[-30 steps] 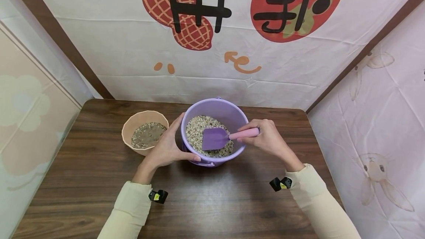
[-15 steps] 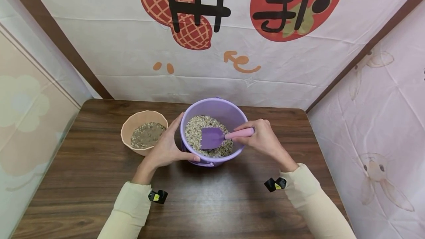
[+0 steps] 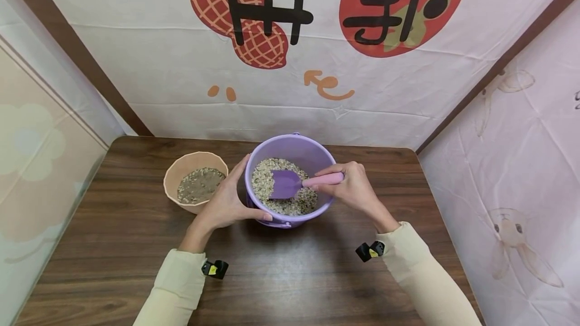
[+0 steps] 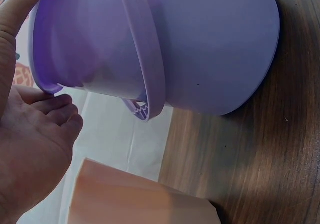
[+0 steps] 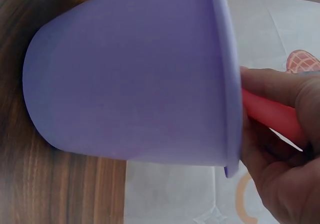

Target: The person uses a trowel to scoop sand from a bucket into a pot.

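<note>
A purple bucket [image 3: 312,151] holding pale, gravel-like grains [image 3: 265,175] stands on the table in the head view. My left hand [image 3: 223,204] rests against its left rim, thumb and fingers spread apart; the left wrist view shows the fingertips touching the rim edge. My right hand [image 3: 355,187] grips the pink handle [image 3: 327,179] of a small shovel with a purple blade. The blade [image 3: 286,184] lies flat inside the bucket, its tip touching the grains. In the right wrist view the bucket wall [image 5: 135,78] hides the blade.
A peach-coloured bowl [image 3: 174,177] with grains and a grey-brown layer stands left of the bucket, close to my left hand. The bucket's handle [image 4: 150,68] hangs against its outside. A printed cloth [image 3: 272,119] hangs behind the wooden table [image 3: 290,275].
My right hand has moved left with the shovel, and the blade tip has gone into the grains at the bucket's left. The left hand stays at the rim.
</note>
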### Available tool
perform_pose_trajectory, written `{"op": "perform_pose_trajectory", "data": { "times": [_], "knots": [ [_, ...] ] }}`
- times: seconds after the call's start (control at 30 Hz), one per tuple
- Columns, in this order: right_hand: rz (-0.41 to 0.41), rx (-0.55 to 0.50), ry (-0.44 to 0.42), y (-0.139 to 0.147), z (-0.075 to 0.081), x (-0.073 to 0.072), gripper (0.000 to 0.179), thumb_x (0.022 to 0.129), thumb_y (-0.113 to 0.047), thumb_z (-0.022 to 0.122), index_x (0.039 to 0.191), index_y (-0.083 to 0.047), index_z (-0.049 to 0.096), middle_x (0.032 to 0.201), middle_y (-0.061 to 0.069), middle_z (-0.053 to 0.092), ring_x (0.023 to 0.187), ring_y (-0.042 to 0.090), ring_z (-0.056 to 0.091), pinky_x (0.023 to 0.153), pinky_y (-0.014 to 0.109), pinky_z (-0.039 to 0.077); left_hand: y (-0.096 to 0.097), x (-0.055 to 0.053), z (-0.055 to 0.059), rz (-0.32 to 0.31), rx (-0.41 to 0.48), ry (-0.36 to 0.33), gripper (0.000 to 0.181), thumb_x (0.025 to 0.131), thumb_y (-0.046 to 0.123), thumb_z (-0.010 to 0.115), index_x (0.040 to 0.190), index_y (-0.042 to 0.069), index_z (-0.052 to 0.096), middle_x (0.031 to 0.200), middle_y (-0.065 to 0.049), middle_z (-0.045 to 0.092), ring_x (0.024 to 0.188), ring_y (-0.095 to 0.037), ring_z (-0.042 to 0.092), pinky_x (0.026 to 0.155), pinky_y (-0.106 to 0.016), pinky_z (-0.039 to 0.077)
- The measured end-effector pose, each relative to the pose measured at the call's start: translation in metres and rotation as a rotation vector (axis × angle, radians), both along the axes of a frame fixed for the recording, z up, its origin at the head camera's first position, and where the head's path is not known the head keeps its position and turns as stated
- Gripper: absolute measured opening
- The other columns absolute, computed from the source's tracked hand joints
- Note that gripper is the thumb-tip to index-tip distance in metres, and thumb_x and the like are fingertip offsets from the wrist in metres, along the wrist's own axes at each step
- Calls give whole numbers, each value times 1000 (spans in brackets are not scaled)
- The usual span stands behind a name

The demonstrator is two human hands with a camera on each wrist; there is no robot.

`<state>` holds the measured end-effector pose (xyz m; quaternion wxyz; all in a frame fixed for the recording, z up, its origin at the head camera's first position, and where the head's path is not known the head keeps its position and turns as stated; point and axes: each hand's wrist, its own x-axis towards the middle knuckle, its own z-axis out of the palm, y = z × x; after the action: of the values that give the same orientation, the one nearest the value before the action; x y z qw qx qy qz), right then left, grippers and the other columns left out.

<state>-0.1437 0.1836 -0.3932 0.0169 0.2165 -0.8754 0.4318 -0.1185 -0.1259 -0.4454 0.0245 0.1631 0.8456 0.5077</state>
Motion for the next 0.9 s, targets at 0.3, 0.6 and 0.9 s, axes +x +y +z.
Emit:
{"op": "perform_pose_trajectory", "data": {
  "times": [0.3,0.6,0.9],
  "knots": [
    [-18,-59,-10,-7,-8,-8,24,75,-14,91,97,-8,83,87,-3,78,82,12,71,63,25,55,-1,0,1,-7,11,3,148,49,43,103,164,15,14,165,-11,23,150,-32,24,120,-58,19],
    [-13,-137,-102,-8,-8,-11,27,76,-13,91,100,-4,82,88,-2,78,86,14,73,64,25,58,0,-1,2,-13,28,-4,148,49,41,103,164,16,14,165,-12,24,149,-32,24,120,-58,19],
    [-99,-222,-177,-2,-6,0,31,75,-22,93,101,-8,82,87,0,78,79,16,73,64,29,60,-1,-3,0,-18,50,19,146,49,41,103,164,16,17,164,-11,27,149,-31,26,120,-58,19]
  ]
}}
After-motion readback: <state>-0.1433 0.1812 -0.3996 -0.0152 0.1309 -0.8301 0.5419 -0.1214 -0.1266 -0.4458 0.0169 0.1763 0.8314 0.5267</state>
